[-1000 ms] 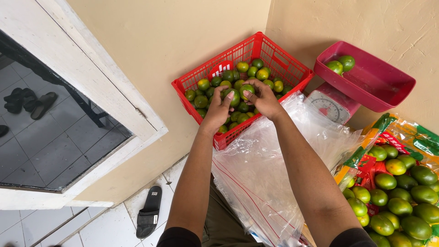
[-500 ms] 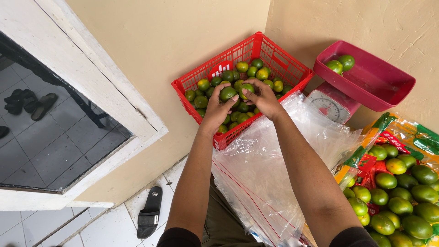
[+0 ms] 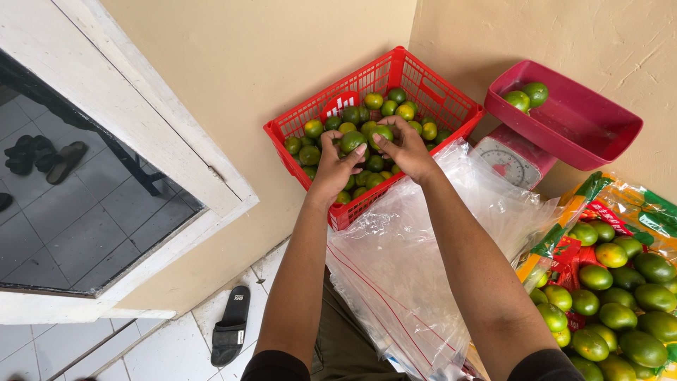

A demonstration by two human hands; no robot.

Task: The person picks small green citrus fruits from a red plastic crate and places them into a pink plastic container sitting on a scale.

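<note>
Green-yellow citrus fruits fill the red plastic mesh basket [image 3: 423, 92], upper centre. Your left hand [image 3: 331, 166] grips one green fruit [image 3: 352, 142]; right hand [image 3: 407, 152] pinches another [image 3: 381, 132]. Picking step; next move likely needs a lift w/o dropping. Two fruits [image 3: 526, 97] in the red scale tray [image 3: 585, 134], upper right; approx. 30 in basket.

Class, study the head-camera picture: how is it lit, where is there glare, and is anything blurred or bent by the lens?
Head view: soft, even daylight, only faint shadows; mild sheen on the clear plastic bags; left hand, right hand and red basket sharp; the white door frame leans steeply, which suggests wide-angle stretch.
</note>
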